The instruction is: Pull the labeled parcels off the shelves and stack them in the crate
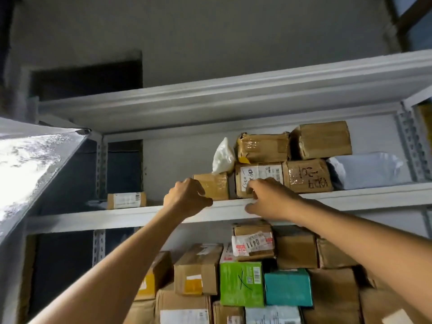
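Observation:
On the upper shelf a small brown taped parcel stands beside a brown parcel with a white printed label. My left hand reaches up to the small parcel, its fingers curled at the parcel's left front corner. My right hand has its curled fingers on the lower front of the labeled parcel and its thumb under the shelf's front edge. More brown parcels are stacked on and beside the labeled one. The crate is not in view.
A white plastic bag leans on the small parcel. A flat labeled parcel lies at the shelf's left, a grey mailer bag at its right. The lower shelf holds several boxes, one green and one teal. A shiny sheet juts in from the left.

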Available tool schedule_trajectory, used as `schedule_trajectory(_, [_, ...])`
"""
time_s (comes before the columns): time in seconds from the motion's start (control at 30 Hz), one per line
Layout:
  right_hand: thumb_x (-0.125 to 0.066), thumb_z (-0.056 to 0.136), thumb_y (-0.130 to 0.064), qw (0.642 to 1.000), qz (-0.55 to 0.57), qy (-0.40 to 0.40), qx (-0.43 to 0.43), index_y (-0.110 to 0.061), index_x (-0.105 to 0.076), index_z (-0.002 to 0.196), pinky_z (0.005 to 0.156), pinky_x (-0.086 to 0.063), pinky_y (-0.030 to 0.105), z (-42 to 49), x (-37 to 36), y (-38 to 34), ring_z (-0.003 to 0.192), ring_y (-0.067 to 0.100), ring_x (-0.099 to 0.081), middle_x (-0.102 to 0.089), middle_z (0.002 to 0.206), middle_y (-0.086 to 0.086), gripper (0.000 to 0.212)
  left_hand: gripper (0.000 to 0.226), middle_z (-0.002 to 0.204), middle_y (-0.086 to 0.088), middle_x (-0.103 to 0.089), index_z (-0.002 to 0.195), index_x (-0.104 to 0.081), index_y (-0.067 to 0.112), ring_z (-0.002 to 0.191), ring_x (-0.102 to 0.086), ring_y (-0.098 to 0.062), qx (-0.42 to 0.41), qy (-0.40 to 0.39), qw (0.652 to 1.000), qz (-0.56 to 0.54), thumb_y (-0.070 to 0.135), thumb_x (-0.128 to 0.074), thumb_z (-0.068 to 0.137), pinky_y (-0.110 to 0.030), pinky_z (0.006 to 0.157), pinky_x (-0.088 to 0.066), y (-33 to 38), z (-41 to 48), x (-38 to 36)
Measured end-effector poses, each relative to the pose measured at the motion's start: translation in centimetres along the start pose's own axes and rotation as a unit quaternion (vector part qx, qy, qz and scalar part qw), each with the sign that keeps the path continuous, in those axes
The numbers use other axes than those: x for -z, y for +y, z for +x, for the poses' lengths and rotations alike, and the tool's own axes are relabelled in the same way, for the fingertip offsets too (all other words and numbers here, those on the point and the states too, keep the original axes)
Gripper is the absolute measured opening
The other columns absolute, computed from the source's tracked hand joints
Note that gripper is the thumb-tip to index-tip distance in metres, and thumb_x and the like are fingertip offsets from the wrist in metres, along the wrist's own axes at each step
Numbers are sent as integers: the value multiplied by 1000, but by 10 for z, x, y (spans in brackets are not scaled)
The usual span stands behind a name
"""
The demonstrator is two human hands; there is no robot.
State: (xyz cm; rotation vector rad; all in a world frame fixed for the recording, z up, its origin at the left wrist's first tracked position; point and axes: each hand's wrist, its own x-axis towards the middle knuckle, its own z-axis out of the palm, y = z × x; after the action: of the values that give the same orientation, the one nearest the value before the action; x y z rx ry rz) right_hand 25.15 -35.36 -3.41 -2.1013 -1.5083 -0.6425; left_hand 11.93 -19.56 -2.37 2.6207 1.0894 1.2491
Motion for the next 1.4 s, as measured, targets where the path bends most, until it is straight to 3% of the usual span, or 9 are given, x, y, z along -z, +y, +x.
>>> schedule_trajectory(0.23, [-68,87,-24,977,-16,213,19,-8,-44,130,83,-46,31,89,-4,-49,117,27,-53,-54,129,11,52,27,98,0,-70,88,-67,32,84,-62,-22,-10,-5,999,-43,48,-79,70,-34,78,-55,-55,53,-4])
schedule_trajectory(0.4, [-71,86,-24,986,-87,144,-8,-8,-13,149,107,-37,40,129,-8,-55,140,37,-24,-18,151,19,88,37,99,-1,-68,94,-66,31,89,-65,-25,-48,-16,998,-42,53,-81,68,-39,84,-56,-70,74,-6])
schedule_trajectory(0.63, [-74,84,-30,987,33,135,-78,-6,-18,149,102,-41,40,171,-8,-54,133,36,-40,-34,147,21,89,38,104,-1,-65,96,-67,28,90,-62,-25,-60,3,996,-66,47,-83,68,-39,84,-56,-71,100,-3])
schedule_trajectory(0.8, [-65,88,-11,978,-53,181,-90,0,-46,126,81,-38,33,175,-2,-61,118,35,-51,-50,129,19,43,28,101,-3,-69,84,-65,31,88,-64,-25,-59,-7,994,-93,43,-84,68,-39,84,-57,-65,103,-6])
schedule_trajectory(0.9, [-53,92,-6,972,-47,219,-75,-2,-56,114,75,-34,33,172,0,-59,110,36,-54,-55,120,19,23,23,92,-9,-73,88,-73,16,83,-69,-23,-49,-38,981,-184,34,-80,75,-34,79,-59,-55,101,-3])
schedule_trajectory(1.03, [-61,89,-2,934,120,313,-122,-11,-56,81,69,-48,32,166,-1,-44,93,29,-62,-64,101,13,13,39,93,-18,-73,109,-65,-5,79,-71,-26,42,-138,918,-370,29,-65,90,-34,79,-60,-28,90,-2])
schedule_trajectory(1.17, [-68,85,0,864,346,337,-140,-11,-49,67,73,-60,42,140,3,-30,86,31,-68,-64,85,10,28,62,101,-24,-68,120,-51,-7,85,-71,-33,45,-266,768,-580,50,-50,95,-38,72,-60,-13,80,-8])
schedule_trajectory(1.3, [-66,86,1,819,464,291,-172,-12,-51,75,56,-57,25,121,1,-25,76,26,-69,-68,100,16,23,39,105,-17,-64,131,-46,2,89,-66,-32,33,-197,668,-717,25,-49,100,-44,64,-57,16,75,-31])
schedule_trajectory(1.4, [-67,84,1,820,482,246,-188,-9,-52,76,75,-60,34,109,1,-19,68,24,-69,-70,93,13,20,53,127,-16,-59,137,-40,6,106,-64,-33,64,-118,634,-762,11,-65,90,-50,70,-59,25,80,-48])
